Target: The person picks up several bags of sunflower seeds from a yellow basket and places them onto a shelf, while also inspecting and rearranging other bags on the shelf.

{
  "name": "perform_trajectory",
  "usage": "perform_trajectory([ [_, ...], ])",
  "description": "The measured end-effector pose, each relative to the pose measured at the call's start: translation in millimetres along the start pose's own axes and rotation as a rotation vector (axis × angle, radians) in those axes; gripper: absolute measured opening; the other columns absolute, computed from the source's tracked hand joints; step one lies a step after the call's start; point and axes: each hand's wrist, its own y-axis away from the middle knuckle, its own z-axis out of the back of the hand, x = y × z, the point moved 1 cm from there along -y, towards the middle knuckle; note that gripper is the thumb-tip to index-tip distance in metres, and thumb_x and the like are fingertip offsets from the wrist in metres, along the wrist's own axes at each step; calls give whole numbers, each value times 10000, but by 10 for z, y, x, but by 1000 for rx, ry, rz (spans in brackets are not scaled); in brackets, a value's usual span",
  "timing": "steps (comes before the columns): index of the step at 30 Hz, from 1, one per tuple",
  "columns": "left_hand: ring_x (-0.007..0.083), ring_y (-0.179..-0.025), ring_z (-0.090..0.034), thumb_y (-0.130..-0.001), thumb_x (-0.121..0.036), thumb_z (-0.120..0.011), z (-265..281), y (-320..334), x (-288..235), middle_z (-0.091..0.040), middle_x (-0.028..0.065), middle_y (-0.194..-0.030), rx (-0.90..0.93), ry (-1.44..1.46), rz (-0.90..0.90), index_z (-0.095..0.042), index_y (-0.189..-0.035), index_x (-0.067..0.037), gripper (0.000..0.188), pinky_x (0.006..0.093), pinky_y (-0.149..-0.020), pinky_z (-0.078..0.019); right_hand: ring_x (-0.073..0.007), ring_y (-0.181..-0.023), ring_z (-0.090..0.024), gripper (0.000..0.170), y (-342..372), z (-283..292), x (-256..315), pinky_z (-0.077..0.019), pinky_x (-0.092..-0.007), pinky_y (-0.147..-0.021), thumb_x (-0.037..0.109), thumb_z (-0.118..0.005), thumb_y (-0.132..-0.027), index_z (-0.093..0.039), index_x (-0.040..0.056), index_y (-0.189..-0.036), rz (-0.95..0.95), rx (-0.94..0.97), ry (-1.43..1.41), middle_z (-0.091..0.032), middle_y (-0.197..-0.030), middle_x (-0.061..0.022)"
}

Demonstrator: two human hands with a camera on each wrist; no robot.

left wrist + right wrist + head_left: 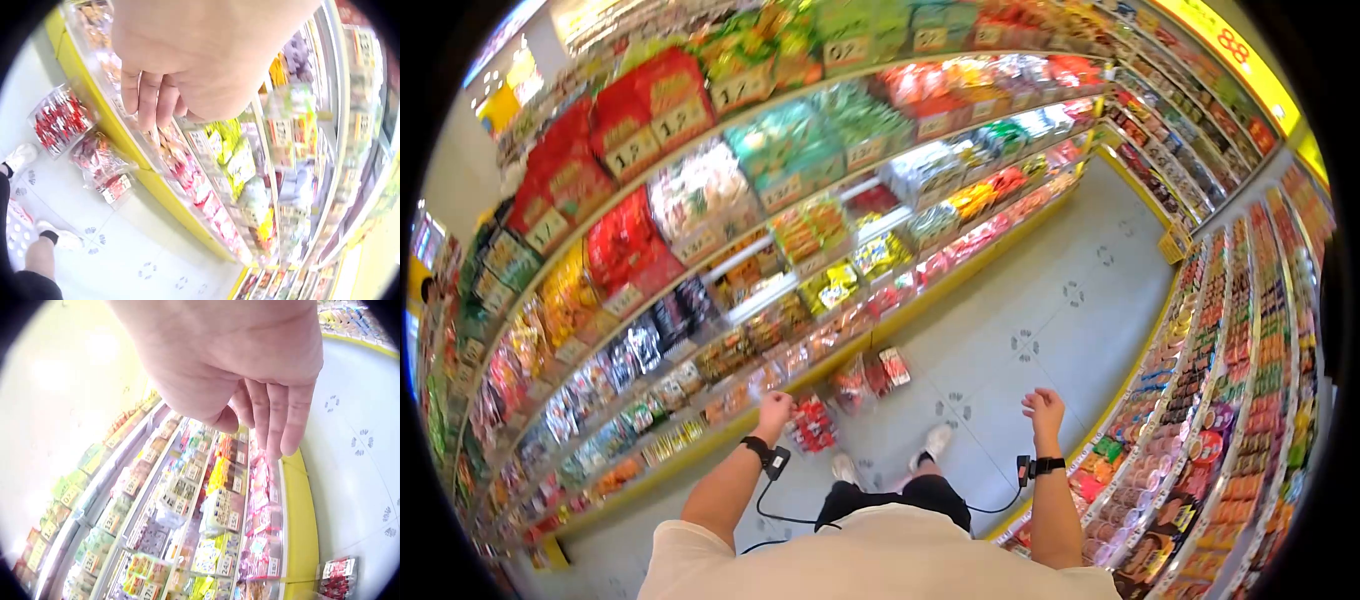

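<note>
Head view: we look down on shop floor point(1000, 300) beside stocked shelf unit point(301, 531), yellow along base. Left hand point(774, 412) holds nothing, fingers loosely bent, near shelf. Red-and-white bag point(812, 424) lies on floor, nearest left hand; whether they touch, we cannot tell. Clear bag point(853, 385) with reddish contents lies just beyond. Right hand point(1045, 405), well apart from bags, also grips nothing, fingers relaxed. White shoes point(937, 443) stand near bags.
</note>
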Motion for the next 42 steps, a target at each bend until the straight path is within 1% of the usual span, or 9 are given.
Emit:
perform_trajectory([
  [3,168,-635,-668,-950,-157,-608,-624,-63,-642,-693,106,-800,116,-86,-109,-636,-1011,10,180,299,-537,-513,-231,-820,-738,266,-81,481,-113,-603,-327,-640,100,-622,-929,-621,-56,-1144,-15,-105,-117,-719,-948,-147],
  [5,167,-643,-665,-949,-158,-611,-1007,-436,-746,-691,104,-794,121,-559,-591,-642,-996,4,171,303,-541,-511,-231,-813,-737,273,-207,807,-257,-605,-332,-643,112,-630,-927,-622,-47,-1149,3,-147,-177,-722,-950,-149],
  [14,225,-638,-666,-961,-129,-577,-3181,169,-1203,-673,127,-825,197,-71,-136,-609,-976,3,136,353,-574,-567,-245,-818,-739,257,-840,2686,-854,-604,-336,-636,149,-615,-945,-618,-7,-1149,-148,-322,-334,-711,-961,-144],
  [22,300,-595,-633,-1000,-240,-557,-3644,-636,-709,-634,104,-744,352,471,300,-558,-954,-69,178,477,-501,-525,-251,-822,-744,237,-1412,3736,-1100,-614,-365,-639,191,-596,-976,-644,-4,-1102,-205,-395,-323,-723,-969,-148],
  [33,327,-703,-661,-967,-209,-530,-5061,-1967,-1146,-644,160,-894,73,34,376,-539,-1113,-43,221,475,-592,-561,-242,-832,-737,233,-3028,3973,-802,-611,-355,-656,130,-625,-943,-629,-25,-1116,-227,-549,-359,-718,-961,-153],
  [38,336,-724,-661,-982,-218,-537,-6623,-2839,-1676,-638,173,-905,291,32,425,-553,-1145,-44,240,486,-605,-570,-235,-799,-736,257,-3737,4315,-463,-613,-353,-646,132,-625,-936,-634,-30,-1136,-294,-627,-340,-727,-959,-156],
  [40,325,-707,-657,-994,-241,-527,-7324,-3390,-1892,-633,146,-870,711,348,461,-593,-1097,-63,216,481,-583,-553,-228,-801,-735,262,-4068,4477,-143,-605,-349,-638,140,-618,-938,-641,-26,-1139,-298,-658,-295,-729,-939,-144],
  [41,329,-759,-667,-983,-296,-533,-7805,-3307,-2227,-640,128,-865,397,-95,373,-622,-1049,-78,245,491,-612,-538,-223,-802,-735,263,-4280,4568,-133,-600,-345,-636,143,-619,-936,-642,-24,-1138,-282,-666,-304,-731,-938,-140],
  [42,342,-819,-667,-972,-338,-527,-8071,-3675,-2280,-639,114,-865,959,420,607,-641,-996,-94,270,497,-661,-528,-219,-804,-736,264,-4460,4605,-153,-595,-341,-633,146,-621,-935,-643,-22,-1138,-283,-674,-308,-732,-937,-136],
])
